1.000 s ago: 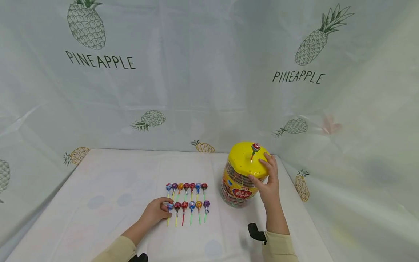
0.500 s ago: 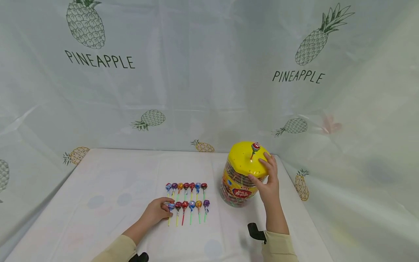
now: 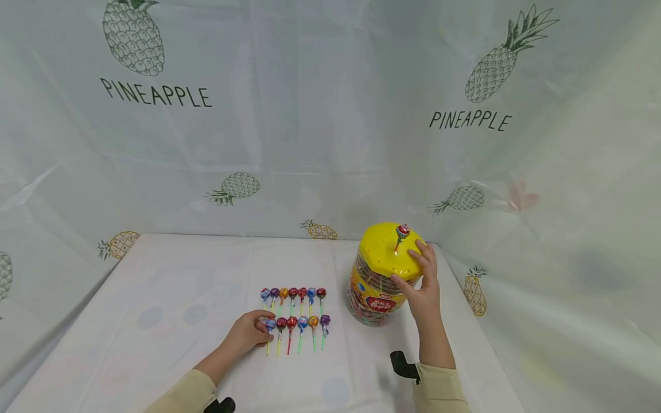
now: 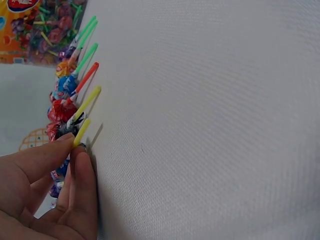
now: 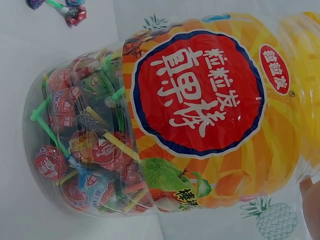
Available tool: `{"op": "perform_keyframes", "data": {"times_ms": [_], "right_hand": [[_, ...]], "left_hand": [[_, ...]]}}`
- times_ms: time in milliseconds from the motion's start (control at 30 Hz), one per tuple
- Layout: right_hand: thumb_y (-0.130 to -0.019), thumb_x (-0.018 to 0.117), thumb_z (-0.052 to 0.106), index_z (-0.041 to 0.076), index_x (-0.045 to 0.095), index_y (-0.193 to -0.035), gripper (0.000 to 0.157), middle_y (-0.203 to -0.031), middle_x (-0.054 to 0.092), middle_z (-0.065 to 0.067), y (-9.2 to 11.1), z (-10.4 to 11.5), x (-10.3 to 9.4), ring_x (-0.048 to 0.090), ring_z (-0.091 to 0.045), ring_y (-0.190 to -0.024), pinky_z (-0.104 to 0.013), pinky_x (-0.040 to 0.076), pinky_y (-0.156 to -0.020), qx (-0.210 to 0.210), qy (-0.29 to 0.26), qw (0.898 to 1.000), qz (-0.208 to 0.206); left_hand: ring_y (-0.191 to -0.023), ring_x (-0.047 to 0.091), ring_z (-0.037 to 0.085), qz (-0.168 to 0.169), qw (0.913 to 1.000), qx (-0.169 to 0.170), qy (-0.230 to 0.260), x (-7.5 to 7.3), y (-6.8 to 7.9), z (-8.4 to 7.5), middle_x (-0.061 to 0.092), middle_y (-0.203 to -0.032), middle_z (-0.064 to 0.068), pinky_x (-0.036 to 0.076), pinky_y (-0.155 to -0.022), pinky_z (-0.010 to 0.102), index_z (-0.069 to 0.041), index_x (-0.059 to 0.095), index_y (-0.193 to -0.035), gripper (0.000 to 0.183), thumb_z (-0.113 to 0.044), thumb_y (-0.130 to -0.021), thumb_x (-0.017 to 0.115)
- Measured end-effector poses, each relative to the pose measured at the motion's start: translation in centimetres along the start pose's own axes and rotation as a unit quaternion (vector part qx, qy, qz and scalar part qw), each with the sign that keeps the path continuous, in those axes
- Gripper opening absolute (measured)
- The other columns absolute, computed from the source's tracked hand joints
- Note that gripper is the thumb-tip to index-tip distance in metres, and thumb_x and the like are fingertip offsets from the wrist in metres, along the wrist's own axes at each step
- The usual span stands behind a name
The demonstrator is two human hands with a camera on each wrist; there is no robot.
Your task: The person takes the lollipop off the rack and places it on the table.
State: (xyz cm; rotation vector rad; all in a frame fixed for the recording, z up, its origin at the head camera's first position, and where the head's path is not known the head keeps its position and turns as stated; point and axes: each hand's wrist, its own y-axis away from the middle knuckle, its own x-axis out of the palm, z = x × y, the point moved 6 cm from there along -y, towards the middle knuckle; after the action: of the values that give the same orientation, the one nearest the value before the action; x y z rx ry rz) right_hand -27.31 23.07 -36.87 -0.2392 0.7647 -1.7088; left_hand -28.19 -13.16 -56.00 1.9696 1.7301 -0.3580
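Note:
My left hand pinches the yellow stick of a blue-wrapped lollipop at the left end of the front row. In the left wrist view, thumb and fingertip meet on that yellow stick, just off the white surface. Beside it lie several more lollipops, such as a red one and a purple one. My right hand grips the edge of the yellow lid of a clear candy jar, thumb in front, fingers over the top. Lollipops fill the jar.
A back row of several lollipops lies behind the front one, sticks toward me. One red-headed lollipop stands upright on the lid. The white table meets a pineapple-print curtain behind and at the sides.
My left hand has shifted the blue-wrapped lollipop slightly right, closer to its neighbour in the front row. The right hand and the jar stay in place.

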Motion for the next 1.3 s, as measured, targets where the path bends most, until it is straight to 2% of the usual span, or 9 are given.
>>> {"op": "perform_keyframes", "data": {"times_ms": [267, 500, 633, 800, 900, 1033, 1133, 1300], "right_hand": [[-0.081, 0.07, -0.011, -0.006, 0.051, -0.127, 0.05, -0.152, 0.03, -0.021, 0.0, -0.1, -0.1, 0.004, -0.026, -0.148, -0.064, 0.009, -0.112, -0.002, -0.001, 1.0, -0.001], [-0.08, 0.07, -0.012, -0.007, 0.05, -0.126, 0.05, -0.151, 0.03, -0.024, -0.1, 0.0, -0.2, 0.003, -0.035, -0.146, -0.065, 0.007, -0.111, -0.008, -0.007, 1.0, -0.004], [-0.08, 0.07, -0.012, -0.007, 0.051, -0.126, 0.05, -0.151, 0.03, -0.023, -0.1, -0.1, -0.3, 0.003, -0.034, -0.147, -0.064, 0.007, -0.111, -0.004, -0.007, 1.0, -0.005], [-0.08, 0.07, -0.013, -0.008, 0.05, -0.126, 0.05, -0.151, 0.03, -0.024, -0.1, 0.0, -0.4, 0.003, -0.036, -0.146, -0.065, 0.007, -0.111, -0.007, -0.006, 1.0, -0.005], [-0.079, 0.07, -0.014, -0.008, 0.05, -0.126, 0.051, -0.15, 0.03, -0.025, 0.0, 0.0, -0.4, 0.003, -0.037, -0.146, -0.065, 0.007, -0.111, -0.014, -0.004, 1.0, -0.006], [-0.08, 0.07, -0.014, -0.008, 0.05, -0.126, 0.051, -0.15, 0.029, -0.024, 0.0, -0.1, -0.4, 0.003, -0.038, -0.146, -0.066, 0.007, -0.11, -0.017, -0.004, 1.0, -0.004], [-0.08, 0.07, -0.014, -0.008, 0.05, -0.126, 0.051, -0.151, 0.029, -0.024, 0.0, -0.2, -0.2, 0.002, -0.039, -0.146, -0.066, 0.007, -0.11, -0.017, -0.01, 1.0, 0.0], [-0.079, 0.069, -0.016, -0.009, 0.049, -0.125, 0.051, -0.15, 0.029, -0.024, 0.0, -0.3, -0.1, 0.003, -0.039, -0.145, -0.066, 0.008, -0.11, -0.025, -0.014, 1.0, 0.001]], "left_hand": [[-0.054, 0.058, 0.016, 0.001, 1.0, -0.001, -0.001, -0.1, 0.1, -0.1, 0.059, -0.067, 0.003, 0.048, -0.053, 0.03, 0.001, 0.062, -0.12, 0.049, 0.001, -0.075, 0.081], [-0.057, 0.056, 0.014, -0.003, 0.9993, 0.012, -0.036, -0.5, 0.1, -0.3, 0.059, -0.069, 0.0, 0.046, -0.055, 0.03, 0.0, 0.062, -0.121, 0.051, -0.004, -0.074, 0.083], [-0.06, 0.054, 0.014, -0.005, 0.9985, 0.019, -0.052, -0.6, 0.1, -0.4, 0.06, -0.07, -0.002, 0.046, -0.056, 0.03, 0.001, 0.062, -0.121, 0.052, -0.006, -0.074, 0.083], [-0.058, 0.053, 0.015, -0.021, 0.9984, 0.015, -0.051, -1.0, 0.0, -1.0, 0.059, -0.07, -0.001, 0.044, -0.055, 0.03, -0.001, 0.062, -0.122, 0.051, -0.006, -0.075, 0.082], [-0.058, 0.053, 0.015, -0.037, 0.9982, 0.022, -0.042, -1.2, -0.6, -2.2, 0.058, -0.071, -0.001, 0.044, -0.054, 0.03, -0.005, 0.063, -0.123, 0.049, -0.006, -0.077, 0.081], [-0.061, 0.052, 0.014, -0.047, 0.9966, 0.049, -0.047, -1.4, -1.2, -5.0, 0.059, -0.074, -0.003, 0.043, -0.054, 0.03, -0.007, 0.063, -0.124, 0.049, -0.009, -0.078, 0.081], [-0.061, 0.052, 0.015, -0.044, 0.9964, 0.064, -0.035, -1.6, -1.3, -7.2, 0.059, -0.076, -0.003, 0.043, -0.053, 0.03, -0.008, 0.064, -0.123, 0.048, -0.011, -0.079, 0.081], [-0.066, 0.056, 0.015, -0.028, 0.994, 0.105, 0.013, -1.7, -1.4, -11.1, 0.061, -0.081, -0.003, 0.046, -0.055, 0.031, -0.012, 0.065, -0.123, 0.044, -0.012, -0.082, 0.079]]}}
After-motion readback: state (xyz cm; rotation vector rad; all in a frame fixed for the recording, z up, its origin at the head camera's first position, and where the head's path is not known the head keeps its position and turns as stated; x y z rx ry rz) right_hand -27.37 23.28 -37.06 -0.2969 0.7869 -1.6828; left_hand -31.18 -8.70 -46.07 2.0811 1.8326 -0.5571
